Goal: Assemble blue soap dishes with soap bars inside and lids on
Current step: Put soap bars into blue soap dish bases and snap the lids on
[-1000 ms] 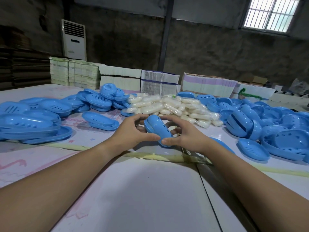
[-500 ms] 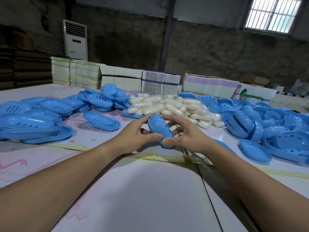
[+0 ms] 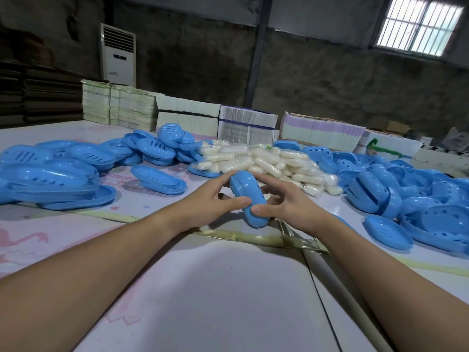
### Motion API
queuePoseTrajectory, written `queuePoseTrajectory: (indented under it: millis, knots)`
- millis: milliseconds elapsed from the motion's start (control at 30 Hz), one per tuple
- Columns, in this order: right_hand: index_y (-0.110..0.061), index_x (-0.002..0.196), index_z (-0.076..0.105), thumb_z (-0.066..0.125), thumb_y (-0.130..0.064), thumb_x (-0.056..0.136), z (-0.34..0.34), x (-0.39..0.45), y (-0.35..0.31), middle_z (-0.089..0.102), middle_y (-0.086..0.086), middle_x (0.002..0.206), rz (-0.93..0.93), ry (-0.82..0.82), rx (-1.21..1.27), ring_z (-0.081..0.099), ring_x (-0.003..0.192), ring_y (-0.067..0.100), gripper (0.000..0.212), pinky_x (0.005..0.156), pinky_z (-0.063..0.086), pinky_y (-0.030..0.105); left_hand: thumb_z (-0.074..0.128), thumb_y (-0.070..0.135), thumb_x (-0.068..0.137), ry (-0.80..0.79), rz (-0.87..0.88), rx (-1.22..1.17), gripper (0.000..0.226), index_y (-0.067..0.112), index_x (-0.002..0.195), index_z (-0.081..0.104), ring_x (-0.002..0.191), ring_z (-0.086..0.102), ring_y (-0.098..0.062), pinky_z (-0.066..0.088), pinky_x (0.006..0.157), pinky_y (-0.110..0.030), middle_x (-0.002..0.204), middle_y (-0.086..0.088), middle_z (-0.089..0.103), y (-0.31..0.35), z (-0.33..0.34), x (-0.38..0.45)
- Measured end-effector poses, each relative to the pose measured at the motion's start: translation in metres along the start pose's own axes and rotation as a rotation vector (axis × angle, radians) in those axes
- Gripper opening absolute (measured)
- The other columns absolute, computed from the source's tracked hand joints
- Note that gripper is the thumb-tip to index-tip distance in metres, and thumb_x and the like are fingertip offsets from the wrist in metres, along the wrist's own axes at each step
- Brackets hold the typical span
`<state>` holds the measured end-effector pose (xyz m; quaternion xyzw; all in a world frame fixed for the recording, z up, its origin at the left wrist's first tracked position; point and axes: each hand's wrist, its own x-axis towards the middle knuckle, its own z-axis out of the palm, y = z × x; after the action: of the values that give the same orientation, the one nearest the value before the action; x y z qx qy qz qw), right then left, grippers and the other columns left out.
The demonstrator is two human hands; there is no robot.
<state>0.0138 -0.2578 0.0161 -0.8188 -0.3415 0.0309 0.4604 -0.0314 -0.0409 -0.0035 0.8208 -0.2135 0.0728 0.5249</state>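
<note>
Both hands, left hand [image 3: 208, 201] and right hand [image 3: 286, 207], grip a closed blue oval plastic soap dish [image 3: 248, 196] on edge, just before the heap of wrapped white soap bars [image 3: 264, 161].

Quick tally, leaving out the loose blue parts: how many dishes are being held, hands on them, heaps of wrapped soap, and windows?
blue soap dish in hand: 1
Hands gripping it, left hand and right hand: 2
heap of wrapped soap bars: 1
window: 1
Total: 5
</note>
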Motion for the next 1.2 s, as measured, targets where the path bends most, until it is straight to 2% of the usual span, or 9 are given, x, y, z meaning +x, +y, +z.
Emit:
queuePoseTrajectory:
  millis: [100, 167, 300, 467, 700, 800, 900, 1067, 1200]
  knots:
    - [-0.039, 0.14, 0.05, 0.081, -0.027, 0.079, 0.002, 0.0, -0.001, 0.062, 0.0, 0.114, -0.008, -0.004, 0.018, 0.061, 0.069, 0.011, 0.069, 0.078, 0.059, 0.035, 0.068, 0.037, 0.094, 0.016, -0.005, 0.015, 0.062, 0.034, 0.15, 0.042, 0.116, 0.063, -0.005, 0.048, 0.107, -0.037, 0.136, 0.014, 0.061, 0.001, 0.001, 0.0]
    - [-0.04, 0.139, 0.051, 0.08, -0.033, 0.08, 0.005, 0.0, 0.001, 0.065, 0.004, 0.118, 0.015, -0.015, 0.092, 0.068, 0.091, 0.021, 0.067, 0.087, 0.058, 0.046, 0.065, 0.036, 0.096, 0.04, -0.014, -0.042, 0.051, 0.032, 0.145, 0.049, 0.117, 0.065, -0.015, 0.049, 0.106, -0.042, 0.132, 0.004, 0.064, 0.001, 0.002, 0.001]
    - [-0.048, 0.136, 0.049, 0.076, -0.041, 0.078, 0.008, 0.002, 0.002, 0.064, 0.005, 0.125, 0.042, -0.02, 0.111, 0.066, 0.109, 0.02, 0.065, 0.093, 0.055, 0.049, 0.063, 0.036, 0.097, 0.062, -0.019, -0.082, 0.043, 0.03, 0.139, 0.056, 0.12, 0.062, -0.016, 0.049, 0.107, -0.041, 0.128, -0.004, 0.065, 0.0, 0.002, 0.002]
    - [-0.052, 0.132, 0.048, 0.078, -0.043, 0.072, 0.007, 0.002, 0.003, 0.061, 0.004, 0.127, 0.039, 0.003, 0.092, 0.067, 0.105, 0.017, 0.067, 0.093, 0.055, 0.042, 0.064, 0.036, 0.097, 0.07, -0.009, -0.069, 0.044, 0.03, 0.139, 0.055, 0.118, 0.062, -0.009, 0.051, 0.102, -0.029, 0.125, 0.001, 0.067, 0.001, 0.002, 0.001]
    - [-0.056, 0.126, 0.048, 0.079, -0.043, 0.071, 0.007, 0.002, 0.003, 0.06, 0.001, 0.125, 0.038, 0.008, 0.097, 0.066, 0.102, 0.011, 0.065, 0.085, 0.058, 0.032, 0.064, 0.038, 0.096, 0.082, -0.018, -0.066, 0.041, 0.031, 0.137, 0.058, 0.113, 0.063, -0.008, 0.051, 0.101, -0.03, 0.12, 0.004, 0.068, 0.002, 0.002, -0.001]
    - [-0.056, 0.128, 0.049, 0.079, -0.044, 0.071, 0.007, 0.002, 0.003, 0.061, 0.003, 0.124, 0.049, 0.006, 0.088, 0.067, 0.102, 0.015, 0.066, 0.087, 0.058, 0.036, 0.064, 0.037, 0.096, 0.078, -0.012, -0.058, 0.041, 0.032, 0.137, 0.058, 0.115, 0.062, -0.007, 0.051, 0.1, -0.027, 0.121, 0.004, 0.068, 0.003, 0.002, -0.001]
    - [-0.047, 0.136, 0.048, 0.079, -0.046, 0.07, 0.005, 0.002, 0.002, 0.061, 0.004, 0.122, 0.053, 0.012, 0.062, 0.067, 0.103, 0.018, 0.074, 0.088, 0.058, 0.04, 0.066, 0.038, 0.095, 0.078, -0.004, -0.028, 0.043, 0.033, 0.137, 0.058, 0.114, 0.063, -0.009, 0.053, 0.099, -0.028, 0.12, 0.001, 0.068, 0.006, 0.002, 0.0]
    - [-0.05, 0.131, 0.052, 0.08, -0.045, 0.068, 0.005, 0.002, -0.002, 0.062, 0.003, 0.117, 0.048, 0.009, 0.024, 0.068, 0.093, 0.02, 0.069, 0.082, 0.059, 0.039, 0.067, 0.034, 0.095, 0.063, 0.014, 0.013, 0.043, 0.031, 0.137, 0.058, 0.116, 0.061, -0.012, 0.051, 0.104, -0.04, 0.12, 0.003, 0.068, 0.011, 0.003, -0.001]
    - [-0.05, 0.129, 0.052, 0.08, -0.041, 0.073, 0.007, 0.0, -0.002, 0.065, 0.001, 0.112, 0.083, -0.008, 0.084, 0.069, 0.09, 0.018, 0.063, 0.07, 0.057, 0.037, 0.068, 0.028, 0.095, 0.06, 0.017, -0.041, 0.04, 0.026, 0.135, 0.061, 0.115, 0.061, -0.011, 0.052, 0.094, -0.021, 0.121, -0.002, 0.068, 0.011, 0.004, -0.001]
